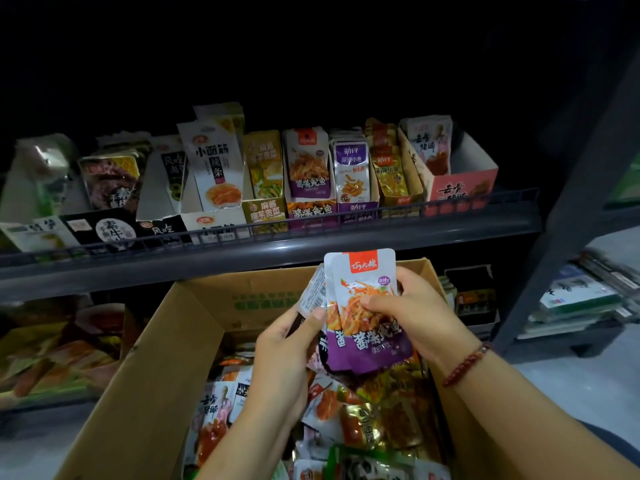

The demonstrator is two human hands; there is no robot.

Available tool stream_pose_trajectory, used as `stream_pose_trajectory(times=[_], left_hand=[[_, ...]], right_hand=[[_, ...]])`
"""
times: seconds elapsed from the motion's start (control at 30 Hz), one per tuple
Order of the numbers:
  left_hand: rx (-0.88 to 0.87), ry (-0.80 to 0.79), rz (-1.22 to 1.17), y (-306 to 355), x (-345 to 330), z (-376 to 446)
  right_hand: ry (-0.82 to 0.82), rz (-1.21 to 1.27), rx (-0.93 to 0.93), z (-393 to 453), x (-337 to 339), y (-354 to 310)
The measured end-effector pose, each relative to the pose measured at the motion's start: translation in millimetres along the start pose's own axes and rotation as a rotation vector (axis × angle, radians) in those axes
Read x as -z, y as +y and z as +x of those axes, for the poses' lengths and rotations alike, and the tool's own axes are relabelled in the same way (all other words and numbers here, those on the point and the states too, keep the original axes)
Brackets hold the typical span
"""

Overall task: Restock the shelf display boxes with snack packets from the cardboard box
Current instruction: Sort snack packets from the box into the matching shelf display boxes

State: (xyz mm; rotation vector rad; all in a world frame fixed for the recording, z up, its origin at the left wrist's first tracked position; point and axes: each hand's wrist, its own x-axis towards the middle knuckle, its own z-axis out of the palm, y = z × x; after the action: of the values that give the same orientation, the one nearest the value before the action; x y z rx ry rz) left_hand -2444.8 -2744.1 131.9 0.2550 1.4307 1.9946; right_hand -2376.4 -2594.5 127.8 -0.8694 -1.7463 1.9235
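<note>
A dim aisle, most of the upper view black, with a dark grey shelf [270, 233] running across it behind a low wire rail. Along that shelf stands a row of display boxes holding upright snack packets; among them, near the middle of the row, a purple display box [310, 212] carries packets of the same purple-and-white design as those in hand. Just below the shelf's front edge sits an open cardboard box [145, 368], heaped with mixed packets. Above the heap, both hands hold a small stack of purple packets [363, 313] upright. The left hand [282, 355] pinches the stack's left edge, thumb on the front. The right hand [414, 315] grips the right side, thumb across the front packet's picture, a red bead bracelet [465, 364] on its wrist. Right of the shelf's upright post, further goods lie stacked, blurred.
</note>
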Motion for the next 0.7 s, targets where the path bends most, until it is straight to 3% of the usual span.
stream_pose_trajectory(times=[0.4, 0.7], left_hand=[[-0.116, -0.043, -0.012, 42.4, 4.8, 16.6], [-0.044, -0.139, -0.079, 59.0, 15.6, 35.8]], right_hand=[[-0.036, 0.062, 0.042, 7.9, -36.7, -45.8], [-0.037, 0.182, -0.029, 41.3, -61.6, -73.5]])
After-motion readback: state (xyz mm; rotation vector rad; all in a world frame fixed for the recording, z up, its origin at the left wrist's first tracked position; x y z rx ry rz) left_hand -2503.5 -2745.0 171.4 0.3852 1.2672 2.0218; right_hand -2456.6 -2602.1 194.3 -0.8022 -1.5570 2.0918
